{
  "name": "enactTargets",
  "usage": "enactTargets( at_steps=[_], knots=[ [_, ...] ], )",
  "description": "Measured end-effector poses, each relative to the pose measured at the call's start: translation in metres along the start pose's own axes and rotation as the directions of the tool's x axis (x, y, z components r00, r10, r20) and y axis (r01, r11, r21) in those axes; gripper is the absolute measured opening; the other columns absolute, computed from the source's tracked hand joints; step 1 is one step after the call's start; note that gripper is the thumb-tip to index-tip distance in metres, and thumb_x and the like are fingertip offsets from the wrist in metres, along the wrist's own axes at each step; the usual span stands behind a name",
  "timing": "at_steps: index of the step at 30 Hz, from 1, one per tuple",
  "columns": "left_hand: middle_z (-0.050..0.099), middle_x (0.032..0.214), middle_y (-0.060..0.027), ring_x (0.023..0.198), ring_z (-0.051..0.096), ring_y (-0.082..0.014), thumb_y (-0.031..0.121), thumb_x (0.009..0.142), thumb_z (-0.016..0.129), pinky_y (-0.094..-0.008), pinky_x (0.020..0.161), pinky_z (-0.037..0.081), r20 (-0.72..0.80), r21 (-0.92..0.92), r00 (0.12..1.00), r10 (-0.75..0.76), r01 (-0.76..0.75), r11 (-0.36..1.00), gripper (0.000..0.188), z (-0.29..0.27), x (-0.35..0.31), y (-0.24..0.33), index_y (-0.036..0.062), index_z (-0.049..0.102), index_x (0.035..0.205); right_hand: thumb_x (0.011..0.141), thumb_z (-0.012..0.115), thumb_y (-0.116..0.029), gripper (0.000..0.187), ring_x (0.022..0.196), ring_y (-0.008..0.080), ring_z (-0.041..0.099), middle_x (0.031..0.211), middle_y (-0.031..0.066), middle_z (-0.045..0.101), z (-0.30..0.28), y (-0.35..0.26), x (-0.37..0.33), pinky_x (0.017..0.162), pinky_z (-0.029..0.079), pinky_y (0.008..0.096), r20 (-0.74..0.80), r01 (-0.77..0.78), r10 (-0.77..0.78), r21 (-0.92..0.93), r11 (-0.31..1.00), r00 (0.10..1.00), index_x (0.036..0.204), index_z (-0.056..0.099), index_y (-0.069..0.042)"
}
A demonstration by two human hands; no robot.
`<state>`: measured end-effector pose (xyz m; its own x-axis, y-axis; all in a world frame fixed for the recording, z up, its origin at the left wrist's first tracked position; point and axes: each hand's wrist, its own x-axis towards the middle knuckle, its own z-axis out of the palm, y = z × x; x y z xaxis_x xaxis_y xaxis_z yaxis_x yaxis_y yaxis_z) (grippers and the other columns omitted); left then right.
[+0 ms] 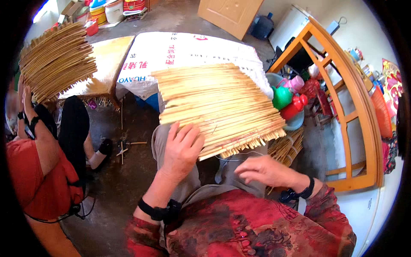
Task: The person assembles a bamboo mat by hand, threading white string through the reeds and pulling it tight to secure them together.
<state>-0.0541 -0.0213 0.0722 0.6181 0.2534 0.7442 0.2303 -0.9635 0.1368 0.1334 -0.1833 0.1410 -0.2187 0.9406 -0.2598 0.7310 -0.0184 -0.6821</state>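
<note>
A mat of pale straw-like stalks point(218, 107), laid side by side, stretches from over my lap onto the sack-covered table. My left hand point(183, 147) grips its near left edge, fingers on top and thumb hidden. My right hand point(267, 171) is just off the near edge, to the right, its fingers drawn together and slightly blurred. A thin pale thread point(239, 159) loops between the mat's edge and this hand. Whether the fingers hold the thread cannot be made out.
At the left, a person in red point(45, 171) holds a similar stalk mat point(58, 62). A white printed sack point(147, 47) covers the table. On the right stand a basin point(295, 123) with red and green plastic jugs, a stalk bundle point(291, 147) and a wooden frame point(342, 103).
</note>
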Motion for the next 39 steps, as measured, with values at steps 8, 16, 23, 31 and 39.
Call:
enactTargets(
  at_steps=[8, 16, 23, 31, 39],
  knots=[
    [0.047, 0.119, -0.0191, 0.115, 0.045, -0.0343, -0.012, 0.068, 0.055, -0.0428, 0.096, 0.037, -0.048, -0.029, 0.924, -0.380, 0.379, 0.925, 0.041, 0.002, -0.041, 0.025, -0.0012, 0.054, 0.108, 0.080, 0.059, -0.019, 0.015, 0.080, 0.0274, 0.056, 0.080, 0.0094, 0.057, -0.024, 0.049, 0.083, 0.069, 0.046, 0.0362, -0.317, 0.206, -0.315, -0.332, 0.920, 0.895, 0.086, 0.062, -0.006],
    [0.042, 0.127, -0.0138, 0.116, 0.044, -0.0236, 0.009, 0.090, 0.041, -0.0377, 0.096, 0.040, 0.187, -0.830, 0.391, -0.901, 0.553, 0.068, 0.027, -0.020, -0.040, 0.047, -0.0039, 0.047, 0.112, 0.076, 0.064, -0.017, 0.013, 0.077, 0.0256, 0.056, 0.078, 0.0071, 0.056, -0.014, 0.052, 0.114, 0.069, 0.046, 0.0338, -0.209, 0.354, -0.419, -0.288, 0.890, 0.884, 0.086, 0.063, -0.009],
    [0.047, 0.123, -0.0141, 0.114, 0.047, -0.0252, 0.027, 0.096, 0.037, -0.0399, 0.096, 0.041, 0.774, -0.633, 0.294, -0.561, 0.375, -0.677, 0.042, -0.001, -0.017, 0.052, -0.0020, 0.036, 0.126, 0.077, 0.061, -0.020, 0.012, 0.080, 0.0263, 0.057, 0.079, 0.0063, 0.057, -0.012, 0.050, 0.118, 0.069, 0.046, 0.0358, -0.206, 0.321, -0.382, -0.276, 0.906, 0.901, 0.083, 0.063, -0.010],
    [0.050, 0.120, -0.0108, 0.109, 0.051, -0.0220, 0.006, 0.085, 0.055, -0.0374, 0.092, 0.043, 0.713, -0.699, 0.208, -0.669, 0.131, -0.703, 0.043, 0.033, -0.020, 0.048, 0.0020, 0.039, 0.125, 0.079, 0.059, -0.014, 0.016, 0.083, 0.0275, 0.057, 0.085, 0.0092, 0.058, -0.014, 0.064, 0.119, 0.073, 0.047, 0.0341, -0.164, 0.338, -0.343, -0.059, 0.939, 0.925, 0.093, 0.062, -0.008],
    [0.051, 0.119, -0.0119, 0.107, 0.053, -0.0232, 0.002, 0.084, 0.054, -0.0370, 0.091, 0.044, 0.702, -0.712, 0.167, -0.692, 0.149, -0.686, 0.042, 0.042, -0.033, 0.049, 0.0005, 0.041, 0.124, 0.079, 0.057, -0.005, 0.026, 0.091, 0.0217, 0.057, 0.093, 0.0105, 0.058, -0.010, 0.082, 0.112, 0.080, 0.045, 0.0298, -0.203, 0.378, -0.337, 0.216, 0.900, 0.919, 0.106, 0.057, -0.003]
  ],
)
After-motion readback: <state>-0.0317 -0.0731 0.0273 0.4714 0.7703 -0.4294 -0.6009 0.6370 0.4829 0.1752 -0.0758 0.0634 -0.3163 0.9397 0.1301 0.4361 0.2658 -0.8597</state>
